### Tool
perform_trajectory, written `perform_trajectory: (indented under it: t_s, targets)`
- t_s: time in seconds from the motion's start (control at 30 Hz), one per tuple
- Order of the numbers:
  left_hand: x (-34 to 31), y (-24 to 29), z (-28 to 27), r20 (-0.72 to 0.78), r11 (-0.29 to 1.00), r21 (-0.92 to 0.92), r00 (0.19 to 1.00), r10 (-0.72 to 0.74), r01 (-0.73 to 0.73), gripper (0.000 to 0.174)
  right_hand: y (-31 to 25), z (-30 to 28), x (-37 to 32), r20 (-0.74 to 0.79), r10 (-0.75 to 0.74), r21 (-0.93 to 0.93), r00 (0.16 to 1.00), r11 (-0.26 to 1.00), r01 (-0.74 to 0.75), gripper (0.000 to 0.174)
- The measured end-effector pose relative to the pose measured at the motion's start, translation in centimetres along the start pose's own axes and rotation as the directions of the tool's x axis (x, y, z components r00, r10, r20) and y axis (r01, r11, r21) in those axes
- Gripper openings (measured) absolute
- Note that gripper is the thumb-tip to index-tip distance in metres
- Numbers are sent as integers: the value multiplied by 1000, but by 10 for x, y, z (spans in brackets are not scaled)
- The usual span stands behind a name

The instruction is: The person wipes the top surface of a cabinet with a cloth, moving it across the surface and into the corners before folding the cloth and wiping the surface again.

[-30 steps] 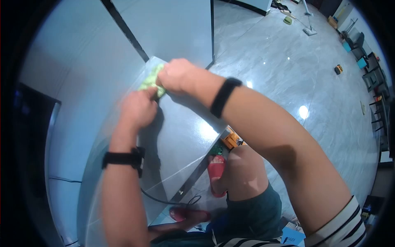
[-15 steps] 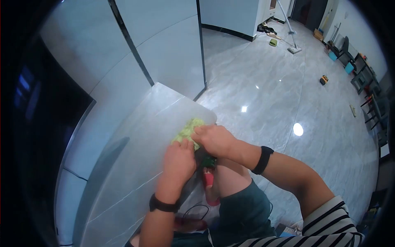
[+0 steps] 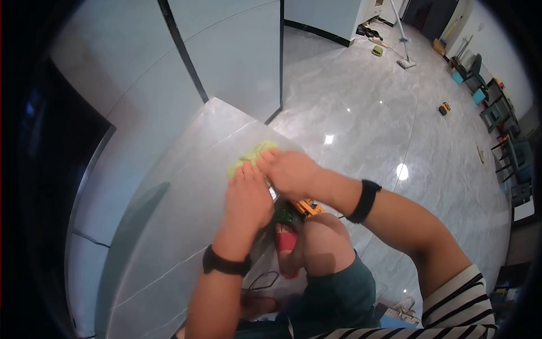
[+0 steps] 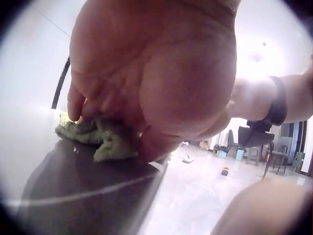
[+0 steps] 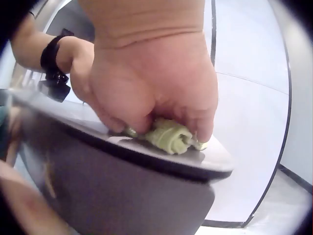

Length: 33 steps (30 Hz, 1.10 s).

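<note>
A crumpled light-green cloth (image 3: 248, 160) lies on the grey marbled top (image 3: 186, 164) near its right edge in the head view. My left hand (image 3: 246, 203) presses on its near side, fingers bent onto it. Beside it my right hand (image 3: 291, 172) grips the cloth's right part. The left wrist view has the cloth (image 4: 98, 137) bunched under the fingers of the left hand (image 4: 156, 68). From the right wrist, folds of the cloth (image 5: 171, 137) stick out below the curled fingers of the right hand (image 5: 156, 83), close to the rounded corner.
Pale panels (image 3: 237, 62) stand behind the top, a dark screen (image 3: 68, 164) at the left. Below the right edge are an orange object (image 3: 306, 208) and a foot in a red slipper (image 3: 286, 242). Farther off are a mop (image 3: 405, 63) and chairs (image 3: 494, 116) on the floor.
Both hands and the cloth have moved from the top's far corner back to its right edge, mostly by half a second ago. The head view has shifted too.
</note>
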<state>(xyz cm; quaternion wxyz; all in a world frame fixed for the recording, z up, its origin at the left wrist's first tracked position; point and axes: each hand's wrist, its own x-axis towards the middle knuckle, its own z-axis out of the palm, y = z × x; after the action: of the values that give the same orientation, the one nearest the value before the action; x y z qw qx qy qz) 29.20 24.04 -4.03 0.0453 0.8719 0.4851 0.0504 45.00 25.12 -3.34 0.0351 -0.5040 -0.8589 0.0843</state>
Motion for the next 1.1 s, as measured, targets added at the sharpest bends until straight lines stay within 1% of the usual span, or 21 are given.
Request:
perform_trajectory:
  t_s: [0.07, 0.17, 0.2, 0.3, 0.37, 0.43, 0.47, 0.53, 0.63, 0.67, 0.77, 0.8, 0.87, 0.97, 1.07, 1.1]
  targets:
    - [22, -8, -11, 161, 997, -3, 984, -81, 83, 60, 9, -6, 25, 82, -7, -97, 997, 995, 15, 36]
    - [51, -20, -19, 268, 983, 157, 954, -135, 95, 79, 5, -20, 61, 163, 96, -132, 982, 988, -74, 38]
    - [62, -21, -37, 383, 977, 164, 904, -189, 135, 90, 6, -22, 73, 165, 119, -125, 979, 987, -99, 38]
    - [81, -50, -33, 319, 983, 75, 929, -186, 171, 77, 12, -25, 101, 182, 175, -74, 968, 984, -164, 39]
    - [95, -58, -32, 377, 972, 120, 897, -233, 202, 73, 15, -30, 114, 209, 191, -17, 959, 981, -192, 42]
    - [107, -60, -38, 417, 960, 167, 867, -274, 223, 69, 20, -19, 128, 136, 216, 16, 967, 975, -220, 44]
    - [110, -63, -37, 390, 962, 167, 882, -265, 215, 67, 24, -14, 132, 96, 230, 32, 968, 972, -234, 45]
    - [113, -71, -25, 331, 965, 170, 910, -249, 202, 62, 26, -11, 132, 82, 239, 18, 968, 970, -241, 46]
    - [101, -75, -11, 215, 981, 57, 957, -193, 185, 57, 16, -14, 123, 72, 250, 8, 966, 968, -251, 43]
    - [93, -75, -6, 158, 991, 40, 978, -135, 131, 52, 12, -16, 117, 71, 259, 5, 963, 966, -260, 42]
    - [62, -54, -14, 139, 991, -4, 981, -135, 137, 54, 1, -17, 91, 99, 232, 0, 968, 972, -234, 37]
    - [55, -46, -27, 302, 984, 10, 937, -174, 179, 63, -2, -16, 83, 116, 211, -14, 971, 977, -211, 36]
    - [34, -33, -34, 312, 991, 16, 941, -133, 135, 65, -9, -10, 61, 155, 171, -39, 973, 985, -167, 36]
    - [-7, -13, -32, 308, 997, 56, 949, -71, 57, 70, -21, -2, 22, 165, 125, -28, 978, 992, -123, 41]
    - [-38, 9, -36, 311, 993, 116, 949, -46, 10, 73, -33, 4, -18, 97, 51, -43, 994, 998, -47, 46]
    - [-43, 14, -38, 319, 991, 135, 947, -43, 0, 75, -38, 6, -25, 76, 52, -50, 996, 998, -48, 47]
